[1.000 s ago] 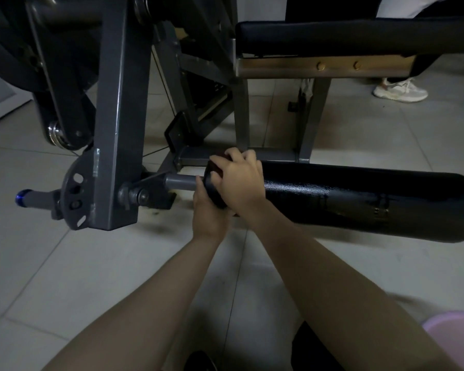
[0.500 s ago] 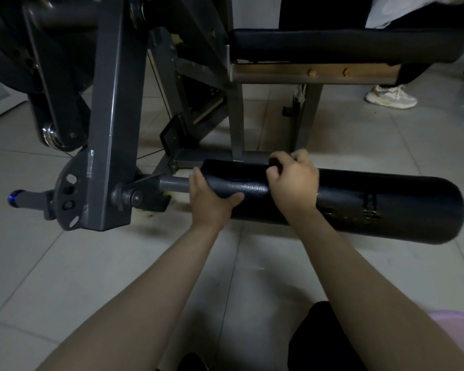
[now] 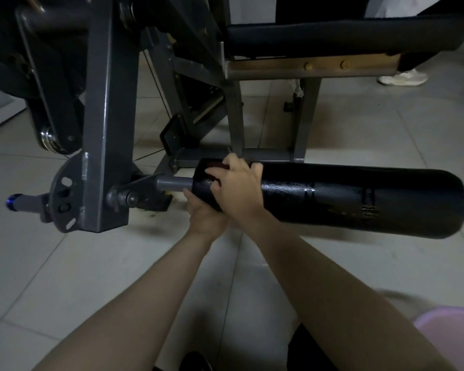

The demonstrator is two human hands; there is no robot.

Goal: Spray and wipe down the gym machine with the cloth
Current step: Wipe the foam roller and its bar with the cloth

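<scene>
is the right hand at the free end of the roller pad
No, the right hand rests on the roller pad beside the metal shaft.

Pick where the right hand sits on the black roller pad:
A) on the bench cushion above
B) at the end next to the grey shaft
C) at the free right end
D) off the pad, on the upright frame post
B: the right hand lies over the black roller pad at its left end, right beside the grey shaft that enters it.
</scene>
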